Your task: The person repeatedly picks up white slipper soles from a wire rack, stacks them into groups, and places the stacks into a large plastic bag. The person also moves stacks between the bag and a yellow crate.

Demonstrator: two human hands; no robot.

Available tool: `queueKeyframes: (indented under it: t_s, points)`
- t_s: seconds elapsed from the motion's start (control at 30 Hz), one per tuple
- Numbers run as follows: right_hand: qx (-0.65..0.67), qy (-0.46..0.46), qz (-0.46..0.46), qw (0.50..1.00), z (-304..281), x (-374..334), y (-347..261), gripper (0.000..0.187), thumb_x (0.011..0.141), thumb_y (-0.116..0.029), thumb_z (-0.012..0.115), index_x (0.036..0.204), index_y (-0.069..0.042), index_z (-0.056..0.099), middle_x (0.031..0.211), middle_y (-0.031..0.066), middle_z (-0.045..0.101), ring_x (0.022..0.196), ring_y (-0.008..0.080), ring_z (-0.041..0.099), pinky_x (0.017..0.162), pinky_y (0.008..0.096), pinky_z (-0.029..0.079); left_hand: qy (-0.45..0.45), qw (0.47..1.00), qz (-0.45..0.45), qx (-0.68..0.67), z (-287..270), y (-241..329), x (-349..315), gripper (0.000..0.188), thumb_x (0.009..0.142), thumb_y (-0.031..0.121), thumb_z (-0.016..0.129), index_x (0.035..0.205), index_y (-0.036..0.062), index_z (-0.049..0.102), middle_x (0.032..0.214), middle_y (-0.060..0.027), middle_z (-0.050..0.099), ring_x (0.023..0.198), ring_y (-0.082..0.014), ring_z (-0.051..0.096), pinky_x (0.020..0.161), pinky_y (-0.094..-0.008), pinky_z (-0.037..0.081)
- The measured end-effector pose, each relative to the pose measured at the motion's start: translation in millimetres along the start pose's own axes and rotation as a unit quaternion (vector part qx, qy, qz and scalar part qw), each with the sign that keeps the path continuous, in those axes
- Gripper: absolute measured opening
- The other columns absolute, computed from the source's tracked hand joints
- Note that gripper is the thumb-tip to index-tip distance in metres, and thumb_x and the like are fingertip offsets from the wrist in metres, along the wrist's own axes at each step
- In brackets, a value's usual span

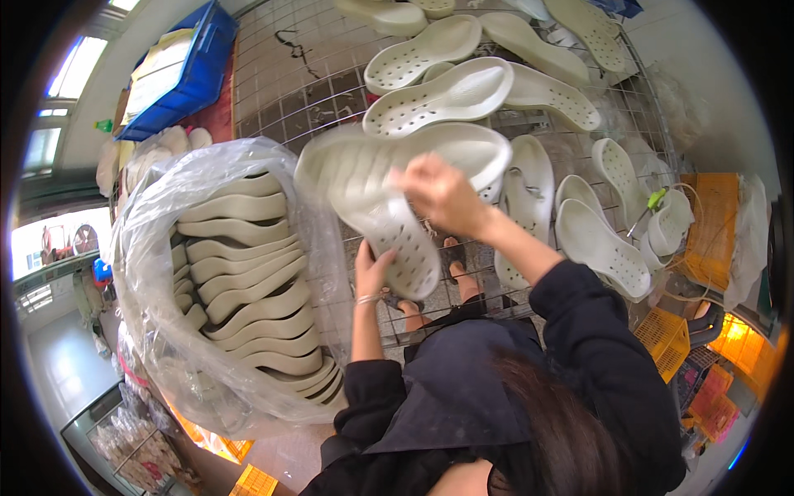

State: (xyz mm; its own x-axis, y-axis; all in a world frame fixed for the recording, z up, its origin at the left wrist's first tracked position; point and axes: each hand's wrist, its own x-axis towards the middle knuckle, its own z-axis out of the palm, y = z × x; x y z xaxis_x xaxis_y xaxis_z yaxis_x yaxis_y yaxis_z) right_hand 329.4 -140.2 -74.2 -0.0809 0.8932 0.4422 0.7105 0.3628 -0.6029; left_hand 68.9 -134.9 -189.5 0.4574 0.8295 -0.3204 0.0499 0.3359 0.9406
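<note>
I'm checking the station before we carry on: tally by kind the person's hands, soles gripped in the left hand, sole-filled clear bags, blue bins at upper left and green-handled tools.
Hands (left hand, right hand): 2
Gripped sole: 1
Clear bag: 1
Blue bin: 1
Green-handled tool: 1
Total: 6

The shoe sole is pale off-white, long and gently curved, narrower through its middle. Its perforated end, dotted with rows of small dark holes, lies right of the left hand's fingers, which grip its edge, and reaches a little below them. From there it slants up and leftward, tilted, past the left of the right hand's fingers. Whether those touch it cannot be told. The upper end, left of the right hand's fingers, looks ridged but blurs, leaving its outline unclear.
</note>
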Motion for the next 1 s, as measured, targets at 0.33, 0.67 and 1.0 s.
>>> queueKeyframes:
  t_s: [0.33, 0.67, 1.0]
  points:
    - [-0.301, -0.010, 0.522, 0.798, -30, -167, -38, 0.089, 0.066, -0.043, 0.076, 0.133, 0.006, 0.044, 0.143, 0.0244, 0.032, 0.134, 0.0387, 0.030, 0.109, 0.0476, 0.028, 0.062, 0.943, -0.181, -0.274, -34, 0, -41, 0.058, 0.078, 0.032, 0.056, 0.122, -0.0043, 0.052, 0.107, -0.0186, 0.064, 0.090, -0.0314, 0.065, 0.080, -0.0395, 0.055]
    - [0.083, 0.092, 0.311, 0.942, -61, -122, -103, 0.045, 0.079, -0.040, 0.073, 0.105, -0.004, 0.069, 0.131, 0.0223, 0.049, 0.125, 0.0365, 0.044, 0.106, 0.0465, 0.034, -0.133, 0.978, -0.098, -0.126, 4, 62, -9, 0.098, 0.081, 0.079, 0.043, 0.136, -0.0014, 0.042, 0.131, -0.0159, 0.053, 0.118, -0.0269, 0.054, 0.099, -0.0385, 0.045]
    - [0.141, -0.015, 0.023, 0.990, -16, 47, 97, 0.023, 0.079, -0.004, 0.066, 0.101, -0.006, 0.071, 0.093, 0.0096, 0.062, 0.093, 0.0252, 0.061, 0.081, 0.0344, 0.051, 0.109, 0.977, -0.128, -0.131, -24, 90, -76, 0.093, 0.086, 0.074, 0.041, 0.141, -0.0017, 0.036, 0.134, -0.0156, 0.050, 0.123, -0.0236, 0.048, 0.102, -0.0362, 0.040]
